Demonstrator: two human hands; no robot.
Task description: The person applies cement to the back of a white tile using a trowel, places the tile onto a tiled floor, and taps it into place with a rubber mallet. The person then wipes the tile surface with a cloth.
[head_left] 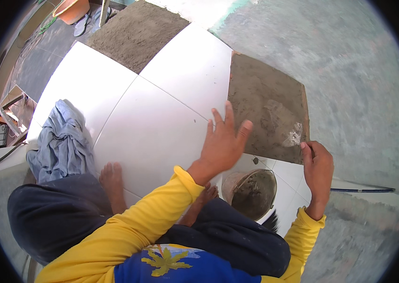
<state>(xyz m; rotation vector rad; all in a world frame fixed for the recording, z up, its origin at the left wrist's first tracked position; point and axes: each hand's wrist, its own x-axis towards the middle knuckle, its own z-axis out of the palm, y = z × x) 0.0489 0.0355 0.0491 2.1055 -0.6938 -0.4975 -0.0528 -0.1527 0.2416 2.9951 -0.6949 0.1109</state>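
A square tile [261, 94] with its upper face coated in grey-brown mortar lies at the right edge of the laid white tiles [161, 122]. My right hand [317, 170] grips its near right corner, thumb on the mortar face. My left hand [223, 144] is spread flat with fingers apart, palm over a white tile and fingertips reaching the coated tile's left edge. A pale scraped patch [295, 137] shows in the mortar near my right hand. I am squatting barefoot on the white tiles, with yellow sleeves and dark trousers.
A bucket [251, 191] dirty with mortar stands between my knees and the coated tile. A blue cloth [62, 141] lies on the tiles at left. A bare mortar bed [135, 30] lies beyond; an orange basin [69, 9] and sandals [84, 23] beside it. Grey concrete floor [350, 70] is at right, with a thin rod [360, 190].
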